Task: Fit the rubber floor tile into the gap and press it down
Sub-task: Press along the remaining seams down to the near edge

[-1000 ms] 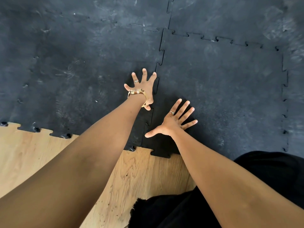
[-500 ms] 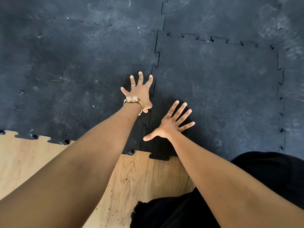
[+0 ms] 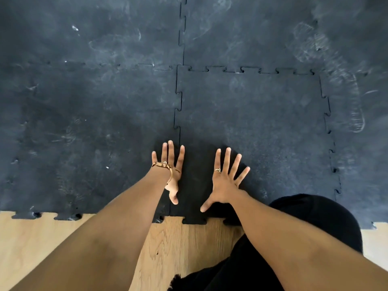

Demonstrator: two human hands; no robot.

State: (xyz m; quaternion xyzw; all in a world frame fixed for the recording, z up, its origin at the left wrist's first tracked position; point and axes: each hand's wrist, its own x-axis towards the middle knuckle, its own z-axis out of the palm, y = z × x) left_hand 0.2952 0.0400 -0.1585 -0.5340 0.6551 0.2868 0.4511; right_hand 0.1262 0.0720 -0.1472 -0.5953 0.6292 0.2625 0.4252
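Note:
A dark rubber floor tile [image 3: 262, 131] with jigsaw edges lies in the gap, ringed by matching tiles on its left, far and right sides. My left hand [image 3: 171, 166], with a gold watch and a ring, lies flat with fingers spread over the toothed seam [image 3: 177, 114] on the tile's left side. My right hand [image 3: 225, 181], also ringed, rests palm down with fingers apart on the tile near its front left corner. Neither hand holds anything.
The neighbouring tile [image 3: 84, 133] fills the left. Light wooden floor [image 3: 178, 244] shows along the front, past the toothed front edges. My knee in black cloth [image 3: 315, 223] covers the tile's front right part. Dusty footprints mark the far tiles.
Both hands have slid back along the seam toward the tile's front edge. The right hand has turned so its fingers point more straight ahead. The camera has tilted, showing more far tiles.

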